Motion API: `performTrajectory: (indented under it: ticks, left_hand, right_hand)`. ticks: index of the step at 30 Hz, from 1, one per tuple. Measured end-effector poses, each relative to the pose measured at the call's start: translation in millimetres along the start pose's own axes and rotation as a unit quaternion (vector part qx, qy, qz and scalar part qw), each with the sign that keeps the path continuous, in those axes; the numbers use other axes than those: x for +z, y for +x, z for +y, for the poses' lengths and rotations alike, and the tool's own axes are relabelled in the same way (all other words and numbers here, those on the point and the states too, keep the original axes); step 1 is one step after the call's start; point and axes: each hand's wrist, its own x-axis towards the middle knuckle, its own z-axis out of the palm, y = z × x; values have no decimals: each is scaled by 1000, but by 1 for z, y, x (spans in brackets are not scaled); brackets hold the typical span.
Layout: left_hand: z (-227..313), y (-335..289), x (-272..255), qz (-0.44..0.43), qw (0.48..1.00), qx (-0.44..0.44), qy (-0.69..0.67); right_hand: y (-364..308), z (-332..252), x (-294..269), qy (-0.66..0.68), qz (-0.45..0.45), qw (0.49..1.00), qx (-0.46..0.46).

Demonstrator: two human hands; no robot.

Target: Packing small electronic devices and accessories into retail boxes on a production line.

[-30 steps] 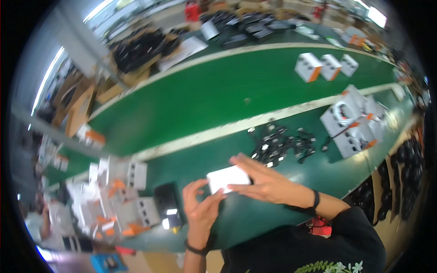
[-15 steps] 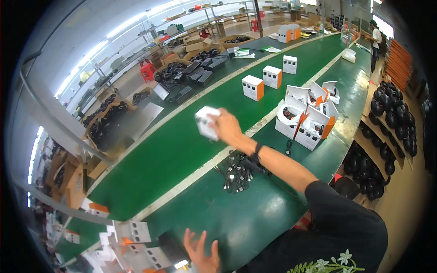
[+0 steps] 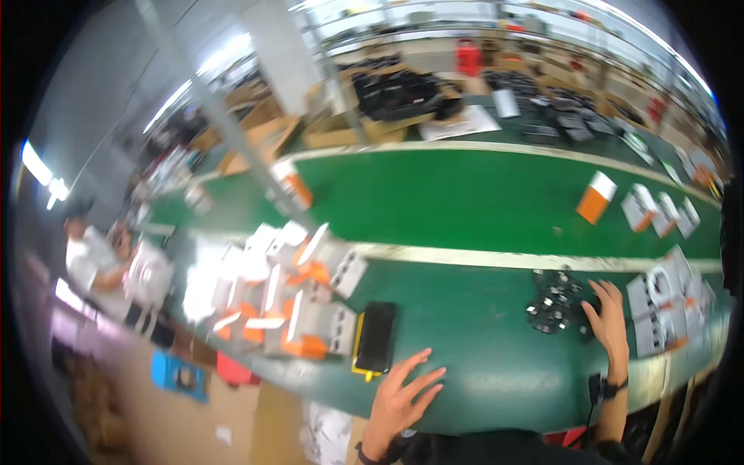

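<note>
My left hand (image 3: 401,397) is open, its fingers spread above the green worktop and near a black, phone-like device with a yellow edge (image 3: 377,338). Farther right my right hand (image 3: 610,319) is also open and holds nothing. Beside it lies a heap of short black cables (image 3: 555,302). A closed white and orange box (image 3: 597,198) stands on the green conveyor belt (image 3: 449,194), apart from both hands. Opened white boxes (image 3: 651,329) stand just right of my right hand. Left of the device is a blurred cluster of open white and orange boxes (image 3: 341,329).
More closed boxes (image 3: 640,208) stand at the belt's right end, and another box (image 3: 291,184) at its left. A metal post (image 3: 232,132) rises at the left. Across the belt are cartons of black parts (image 3: 399,97). A person (image 3: 93,260) is at the far left, near a blue stool (image 3: 180,375).
The view has swung left. My right hand has let go of the white box, which now stands on the belt, and has drawn back to the cables. My left hand stays open.
</note>
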Motion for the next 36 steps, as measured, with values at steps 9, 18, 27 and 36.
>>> performTrajectory:
  ticks: [9, 18, 27, 36]
  left_hand:
    - [-98, -185, -45, 691, 681, -226, 93]
    - [-295, -439, 76, 556, 532, -638, 16]
    - [-436, -453, 67, 289, 591, -753, 21]
    - [-595, -485, 44, 356, 538, -762, -56]
  right_hand:
    - [-31, -95, 32, -4, 59, 985, -160]
    - [-114, -314, 108, 79, -321, 710, -622]
    - [-127, -380, 192, 16, -460, 577, -675]
    - [-121, -340, 200, -102, -362, 498, -782]
